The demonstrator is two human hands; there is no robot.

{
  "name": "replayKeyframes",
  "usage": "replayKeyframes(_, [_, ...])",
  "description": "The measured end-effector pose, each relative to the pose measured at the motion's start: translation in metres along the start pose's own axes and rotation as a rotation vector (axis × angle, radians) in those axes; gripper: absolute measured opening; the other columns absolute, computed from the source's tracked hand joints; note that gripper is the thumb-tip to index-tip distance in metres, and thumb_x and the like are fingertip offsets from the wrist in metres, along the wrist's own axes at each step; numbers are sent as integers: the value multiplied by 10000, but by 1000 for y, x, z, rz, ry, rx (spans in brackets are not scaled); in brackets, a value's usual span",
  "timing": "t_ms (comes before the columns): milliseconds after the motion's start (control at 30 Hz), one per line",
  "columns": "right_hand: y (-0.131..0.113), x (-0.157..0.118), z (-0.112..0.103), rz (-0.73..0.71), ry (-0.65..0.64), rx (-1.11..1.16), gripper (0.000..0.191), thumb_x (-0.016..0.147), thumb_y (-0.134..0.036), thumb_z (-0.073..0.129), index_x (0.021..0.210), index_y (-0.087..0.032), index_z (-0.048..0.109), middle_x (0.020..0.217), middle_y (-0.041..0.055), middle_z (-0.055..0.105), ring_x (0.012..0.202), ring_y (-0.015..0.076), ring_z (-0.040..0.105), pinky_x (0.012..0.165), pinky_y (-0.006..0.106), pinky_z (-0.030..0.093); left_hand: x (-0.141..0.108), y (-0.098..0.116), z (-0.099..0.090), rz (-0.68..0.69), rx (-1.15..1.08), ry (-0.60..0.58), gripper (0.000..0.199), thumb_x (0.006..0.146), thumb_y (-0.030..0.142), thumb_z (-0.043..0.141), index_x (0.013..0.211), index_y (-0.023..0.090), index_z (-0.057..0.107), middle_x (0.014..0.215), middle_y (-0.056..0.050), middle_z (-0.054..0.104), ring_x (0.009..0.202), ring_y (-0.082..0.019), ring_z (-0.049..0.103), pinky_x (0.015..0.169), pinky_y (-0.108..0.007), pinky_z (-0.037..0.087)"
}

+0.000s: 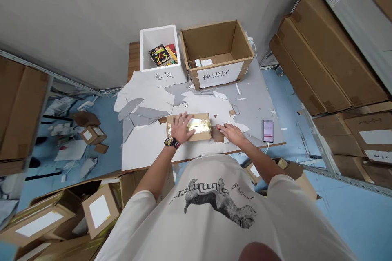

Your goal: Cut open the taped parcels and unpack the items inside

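A small cardboard box point(199, 132) bound with shiny yellowish tape lies on the table, its long side running left to right. My left hand point(181, 128) rests on its left part with the fingers spread, and a watch is on that wrist. Just off the box's right end, my right hand point(231, 132) is closed around a small cutter point(217, 127) that shows a bit of red. Most of the cutter is hidden by the fingers, and whether it touches the box I cannot tell. Torn paper covers the table point(147, 155) around the box.
Behind stand a white foam box point(163, 77) holding books and an open carton point(220, 75) with a handwritten label. A phone point(268, 131) on a cable lies at right. Shelves of cartons point(324, 57) flank the right side; boxes point(98, 212) fill a large carton at lower left.
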State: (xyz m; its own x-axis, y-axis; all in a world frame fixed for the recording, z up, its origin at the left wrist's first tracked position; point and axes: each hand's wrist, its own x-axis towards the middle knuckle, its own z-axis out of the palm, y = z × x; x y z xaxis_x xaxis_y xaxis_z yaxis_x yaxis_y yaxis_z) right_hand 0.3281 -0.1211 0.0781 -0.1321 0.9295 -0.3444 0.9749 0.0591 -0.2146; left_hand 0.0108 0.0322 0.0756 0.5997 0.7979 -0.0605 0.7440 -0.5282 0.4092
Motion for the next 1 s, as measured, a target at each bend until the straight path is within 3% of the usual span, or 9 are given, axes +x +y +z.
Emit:
replayKeyframes(167, [0,-16,-1,10,53,55,577,1224,-355,361,1798,-374,412,1355,119,670,1183,276,636,958,334,518,37,5,9,53,-46,-80,791,978,632,738,1705,365,580,1773,-133,524,1660,-488,394,1388,-774,56])
replayKeyframes(400, [-7,-32,-7,46,80,52,603,1205,-316,395,1804,-384,413,1334,117,664,1177,285,614,1019,347,493,34,7,8,88,-34,-43,701,1054,578,632,1714,349,573,1755,-133,545,1639,-454,421,1397,-739,42])
replayKeyframes(667, [-23,-5,-16,35,31,-73,645,1170,-261,455,1800,-392,419,1436,170,636,1224,335,565,1043,405,424,37,7,9,119,-15,-36,673,1097,593,535,1713,324,583,1723,-137,579,1616,-421,438,1406,-665,125])
replayKeyframes(833, [-7,-1,-20,74,39,-154,709,1142,-194,416,1825,-378,365,1452,186,626,1233,357,545,1041,435,411,34,6,7,134,-40,-36,651,1103,574,535,1706,336,594,1705,-129,597,1597,-415,457,1403,-647,164])
replayKeyframes(1000, [3,22,-42,127,95,-108,647,1174,-293,412,1817,-366,392,1435,175,635,1270,354,554,1057,417,436,30,3,9,142,-52,-49,692,1072,591,593,1717,340,576,1720,-114,586,1629,-421,431,1410,-632,177])
